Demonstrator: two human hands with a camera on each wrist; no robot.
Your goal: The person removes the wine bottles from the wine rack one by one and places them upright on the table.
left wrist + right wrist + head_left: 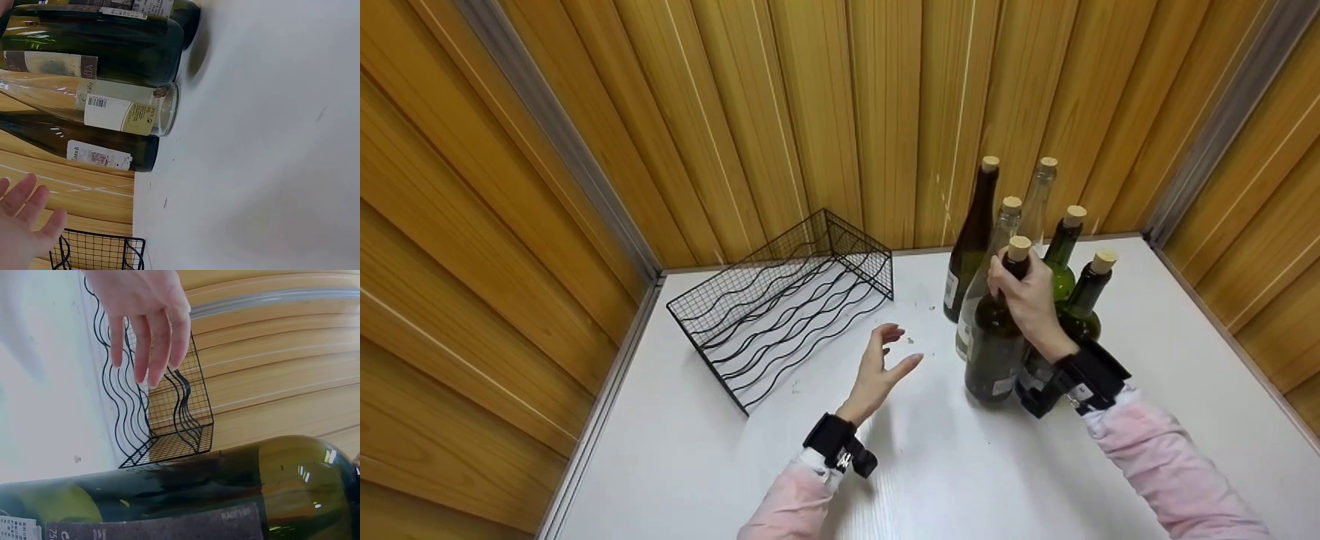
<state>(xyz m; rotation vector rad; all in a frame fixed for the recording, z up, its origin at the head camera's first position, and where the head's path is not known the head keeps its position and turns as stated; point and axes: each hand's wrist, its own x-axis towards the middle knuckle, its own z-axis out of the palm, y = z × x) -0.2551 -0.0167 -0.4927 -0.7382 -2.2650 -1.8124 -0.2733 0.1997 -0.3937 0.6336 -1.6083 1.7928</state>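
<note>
The big white surface (945, 480) sat in a corner of yellow wooden walls (780, 112). On its left side lay a black wire rack with wavy rows (780, 300), tipped a little so its back edge stood up.

On the right side stood a bunch of tall glass bottles with cork tops, some dark green and some clear, all very close together. The nearest one was a dark green glass bottle with a cork (996, 337). It stood upright on the surface, at the front of the bunch and touching the others.

The right hand (1027, 296) was curled round the neck of that dark green bottle, just under the cork. The left hand (885, 367) held nothing. Its fingers were spread wide and loose, and it hung in the air between the rack and the bottles.

To do this step well, I think the bottle had to come straight up first, so it would not bump the clear glass bottle (986, 285) right behind it. A neck is thin and smooth, so a firm hold would help. The free left hand was well placed to take the heavy bottom of the bottle. Going slowly mattered, because one knock could tip the whole bunch.
</note>
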